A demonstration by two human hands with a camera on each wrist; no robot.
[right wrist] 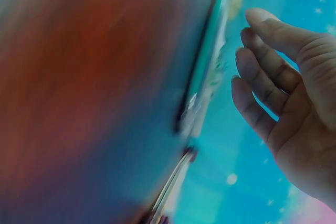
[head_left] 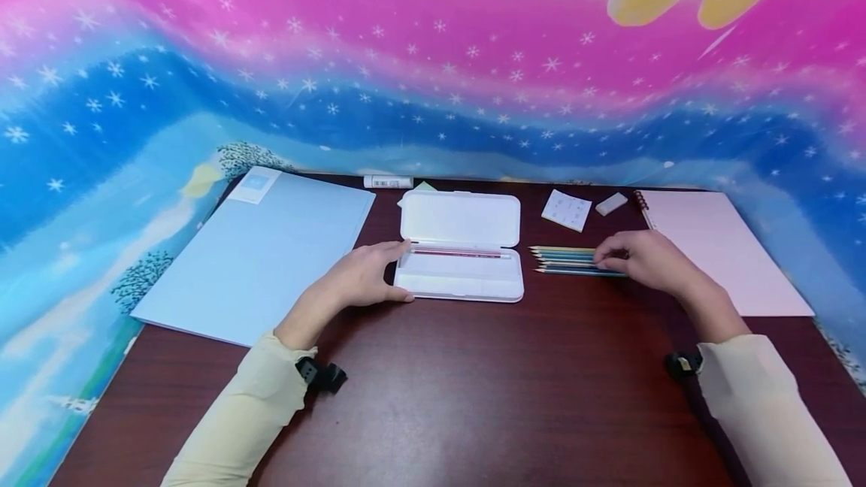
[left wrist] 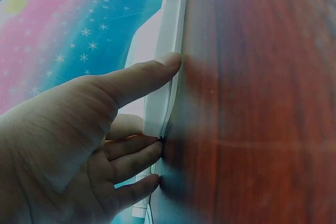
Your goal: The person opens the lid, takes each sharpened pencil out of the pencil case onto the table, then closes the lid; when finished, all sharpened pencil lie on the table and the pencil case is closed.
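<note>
An open white pencil case [head_left: 460,288] lies on the dark wooden table, its lid folded back. One red pencil [head_left: 460,253] rests along its upper compartment. My left hand [head_left: 361,276] grips the case's left end; in the left wrist view the thumb [left wrist: 169,60] presses its front edge and the other fingers reach round behind. To the right of the case, several pencils [head_left: 564,261] lie side by side, points leftward. Over their right ends hovers my right hand [head_left: 639,258], fingers loosely bent. The right wrist view shows nothing between its fingers and a gap to a blurred teal pencil [right wrist: 207,40].
A light blue folder [head_left: 271,254] lies at the left, and a pink spiral notebook [head_left: 731,254] at the right. Along the back are a glue stick [head_left: 388,182], a white paper square [head_left: 567,210] and an eraser [head_left: 612,204]. A patterned cloth wall [head_left: 433,96] borders the table.
</note>
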